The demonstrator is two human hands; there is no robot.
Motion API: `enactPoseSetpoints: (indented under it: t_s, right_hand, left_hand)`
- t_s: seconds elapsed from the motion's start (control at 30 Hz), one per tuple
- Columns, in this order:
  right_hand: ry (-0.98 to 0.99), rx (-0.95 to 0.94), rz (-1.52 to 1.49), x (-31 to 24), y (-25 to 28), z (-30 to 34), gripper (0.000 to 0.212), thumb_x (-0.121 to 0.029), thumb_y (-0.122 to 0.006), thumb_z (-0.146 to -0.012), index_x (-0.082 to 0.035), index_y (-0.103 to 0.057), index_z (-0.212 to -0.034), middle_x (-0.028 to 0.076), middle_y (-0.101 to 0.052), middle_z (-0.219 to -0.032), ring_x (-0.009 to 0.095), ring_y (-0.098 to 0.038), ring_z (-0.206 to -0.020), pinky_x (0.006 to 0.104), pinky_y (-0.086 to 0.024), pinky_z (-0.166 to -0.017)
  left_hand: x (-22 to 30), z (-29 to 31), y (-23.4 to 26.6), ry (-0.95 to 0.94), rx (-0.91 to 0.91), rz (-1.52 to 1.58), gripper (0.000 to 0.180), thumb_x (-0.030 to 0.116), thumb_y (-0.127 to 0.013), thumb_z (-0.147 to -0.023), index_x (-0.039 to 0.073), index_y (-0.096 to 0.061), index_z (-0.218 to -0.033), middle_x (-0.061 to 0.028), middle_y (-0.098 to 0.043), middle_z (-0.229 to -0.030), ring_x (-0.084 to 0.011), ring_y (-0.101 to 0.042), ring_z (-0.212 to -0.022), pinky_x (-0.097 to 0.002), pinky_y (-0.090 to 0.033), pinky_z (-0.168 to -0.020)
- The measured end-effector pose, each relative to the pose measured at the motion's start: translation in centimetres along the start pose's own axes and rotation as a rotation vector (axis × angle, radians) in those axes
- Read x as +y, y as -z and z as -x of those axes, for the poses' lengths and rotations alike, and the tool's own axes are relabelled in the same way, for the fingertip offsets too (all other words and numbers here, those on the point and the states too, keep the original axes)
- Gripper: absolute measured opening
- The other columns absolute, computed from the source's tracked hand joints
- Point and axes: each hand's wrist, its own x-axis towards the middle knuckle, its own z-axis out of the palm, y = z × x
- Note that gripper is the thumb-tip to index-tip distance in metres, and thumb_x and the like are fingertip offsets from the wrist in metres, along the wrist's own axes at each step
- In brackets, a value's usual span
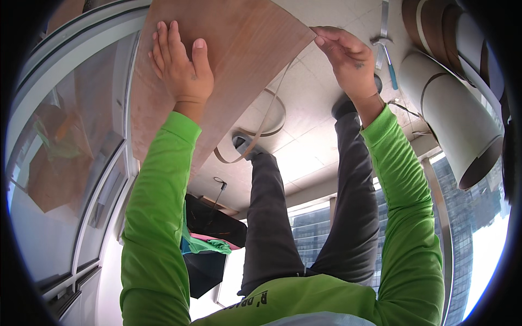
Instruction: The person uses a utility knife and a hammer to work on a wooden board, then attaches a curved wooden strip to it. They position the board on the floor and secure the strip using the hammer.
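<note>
A large brown wood-grain board stretches across the upper left and middle. My left hand lies flat on its face, fingers spread and thumb out to the side. At the board's right corner, my right hand pinches thumb and fingers together on the edge. Whether the pinch also catches a strip there is too small to tell. A thin tan edging strip hangs in loops below the board's right edge, down toward my left foot.
A hammer with a blue handle lies on the tiled floor, right of my right hand. Large rolls of sheet stand farther right. A glass-paned frame borders the left. Dark containers and coloured cloth sit below the board.
</note>
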Motion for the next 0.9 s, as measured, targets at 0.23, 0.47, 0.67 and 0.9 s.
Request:
enactPoseSetpoints:
  t_s: [0.23,0.47,0.67,0.9]
  right_hand:
    - [0.363,0.01,0.208,-0.1,-0.2,-1.4,0.012,0.006,-0.069,-0.091,-0.002,-0.071,-0.099,0.011,-0.076,-0.103,0.025,-0.074,-0.104,0.0314,-0.06,-0.087]
    - [0.449,-0.014,0.293,-0.2,0.3,-1.6,0.018,0.012,-0.067,-0.086,-0.002,-0.069,-0.098,0.013,-0.075,-0.103,0.028,-0.073,-0.109,0.0328,-0.061,-0.085]
    - [0.443,-0.092,0.33,-0.6,0.8,-1.4,0.02,0.014,-0.064,-0.089,0.001,-0.069,-0.103,0.016,-0.074,-0.108,0.03,-0.072,-0.109,0.033,-0.059,-0.09]
    - [0.053,0.111,-0.112,-2.1,-2.2,0.1,0.016,-0.006,-0.078,-0.088,0.0,-0.068,-0.098,0.006,-0.068,-0.092,0.017,-0.068,-0.093,0.0295,-0.057,-0.076]
  left_hand:
    - [0.1,-0.1,0.0,-0.035,0.005,-0.024,0.061,0.036,-0.054,-0.101,-0.004,-0.046,-0.148,-0.028,-0.041,-0.157,-0.0464,-0.034,-0.145,-0.0553,-0.021,-0.121]
    - [0.2,-0.3,0.2,-0.064,-0.011,-0.05,0.063,0.035,-0.055,-0.101,-0.005,-0.045,-0.148,-0.0295,-0.04,-0.156,-0.0473,-0.033,-0.146,-0.0563,-0.021,-0.121]
    - [0.5,-0.4,0.2,-0.051,-0.042,-0.064,0.067,0.038,-0.054,-0.101,-0.004,-0.041,-0.15,-0.029,-0.037,-0.158,-0.0467,-0.031,-0.147,-0.0562,-0.02,-0.121]
    - [0.5,-0.3,0.7,-0.03,-0.07,-0.054,0.068,0.037,-0.053,-0.1,-0.003,-0.039,-0.152,-0.0279,-0.033,-0.16,-0.0455,-0.029,-0.148,-0.0562,-0.018,-0.121]
